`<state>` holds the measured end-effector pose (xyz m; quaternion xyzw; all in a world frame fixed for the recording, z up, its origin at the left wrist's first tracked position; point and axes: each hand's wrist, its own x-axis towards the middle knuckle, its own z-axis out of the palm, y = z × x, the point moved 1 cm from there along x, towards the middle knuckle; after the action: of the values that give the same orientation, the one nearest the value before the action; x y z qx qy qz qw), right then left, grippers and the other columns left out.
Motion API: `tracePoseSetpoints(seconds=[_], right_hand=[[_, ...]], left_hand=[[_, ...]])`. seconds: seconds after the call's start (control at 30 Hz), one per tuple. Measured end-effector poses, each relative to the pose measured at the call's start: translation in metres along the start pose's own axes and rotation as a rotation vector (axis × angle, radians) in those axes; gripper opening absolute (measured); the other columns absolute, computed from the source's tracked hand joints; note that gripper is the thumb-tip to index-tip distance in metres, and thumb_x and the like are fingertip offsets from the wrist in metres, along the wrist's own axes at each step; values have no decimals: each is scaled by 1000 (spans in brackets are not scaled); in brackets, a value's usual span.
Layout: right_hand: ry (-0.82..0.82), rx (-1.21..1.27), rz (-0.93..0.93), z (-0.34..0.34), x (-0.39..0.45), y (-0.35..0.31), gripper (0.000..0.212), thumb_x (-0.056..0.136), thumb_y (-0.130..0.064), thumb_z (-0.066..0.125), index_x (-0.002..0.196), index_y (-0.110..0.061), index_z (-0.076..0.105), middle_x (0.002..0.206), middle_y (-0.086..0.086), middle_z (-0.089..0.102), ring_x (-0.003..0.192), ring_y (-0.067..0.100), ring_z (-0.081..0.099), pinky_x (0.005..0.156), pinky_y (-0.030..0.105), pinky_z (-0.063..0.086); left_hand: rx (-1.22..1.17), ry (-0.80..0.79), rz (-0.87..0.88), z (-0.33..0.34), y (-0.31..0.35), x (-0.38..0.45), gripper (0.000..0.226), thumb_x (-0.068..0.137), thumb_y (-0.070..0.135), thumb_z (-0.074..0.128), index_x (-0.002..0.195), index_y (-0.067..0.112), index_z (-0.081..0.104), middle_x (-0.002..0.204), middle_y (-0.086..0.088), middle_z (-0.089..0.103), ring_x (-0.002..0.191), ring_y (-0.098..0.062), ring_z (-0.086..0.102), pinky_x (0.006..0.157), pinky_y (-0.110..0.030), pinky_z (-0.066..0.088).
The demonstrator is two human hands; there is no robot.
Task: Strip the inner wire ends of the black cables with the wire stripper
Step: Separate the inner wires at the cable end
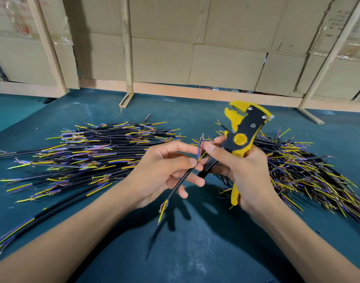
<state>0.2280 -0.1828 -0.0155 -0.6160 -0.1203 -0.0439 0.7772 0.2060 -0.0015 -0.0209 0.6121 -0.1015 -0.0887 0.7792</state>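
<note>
**Black cable slants between the hands, its upper wires just left of the stripper**

Black-jacketed cable (180, 183) runs on a diagonal, its long axis rising from lower left to upper right. Its lower end hangs free below the left hand (164, 172), showing yellow, blue and coppery strands. Its upper end fans into thin inner wires (199, 149) that stand up in the gap between the two hands. The left hand pinches the jacket just below that fan, thumb and forefinger curled round it, the other fingers loosely bent underneath.

The right hand (244, 172) is wrapped round the handles of the yellow-and-black wire stripper (243, 135), which points up and away from the person. Its thumb and forefinger also reach over to touch the inner wires, seemingly sorting one out. The stripper's head sits above and to the right of the wire tips, so the wires lie beside the tool's body, not in its mouth; whether that mouth is gaping I cannot tell for certain.

Judging from this, the next move turns on bringing the upright wire tips and the stripper's head together, and the right hand is the nearer of the two.

Farther out, one pile of cables (89, 152) lies to the left and another pile (309, 172) to the right, both on the blue-green mat (195, 252).
</note>
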Motion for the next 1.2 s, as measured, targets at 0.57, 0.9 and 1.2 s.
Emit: tracePoseSetpoints(seconds=[0.57, 0.9, 1.2], right_hand=[[-26, -57, 32, 3, -2, 6, 14, 84, 3, 77, 88, -6, 66, 78, 11, 70, 66, 33, 71, 62, 50, 63], [-77, 5, 113, 9, -5, 12, 17, 83, 6, 77, 92, -4, 67, 79, 13, 66, 65, 39, 71, 67, 54, 62], [-299, 34, 243, 12, -10, 14, 8, 80, -10, 75, 87, -13, 72, 85, 21, 71, 69, 43, 71, 63, 45, 59]], left_hand=[[18, 163, 71, 0, -1, 6, 14, 82, 9, 74, 89, 7, 62, 86, -19, 69, 59, -15, 61, 37, -19, 24], [47, 385, 323, -6, 5, 6, 13, 71, 28, 81, 77, 23, 70, 84, -14, 75, 72, -25, 59, 41, -21, 32], [-27, 381, 416, -15, 16, 8, 10, 72, 19, 81, 71, 23, 72, 70, -9, 69, 43, -17, 36, 39, -18, 27]])
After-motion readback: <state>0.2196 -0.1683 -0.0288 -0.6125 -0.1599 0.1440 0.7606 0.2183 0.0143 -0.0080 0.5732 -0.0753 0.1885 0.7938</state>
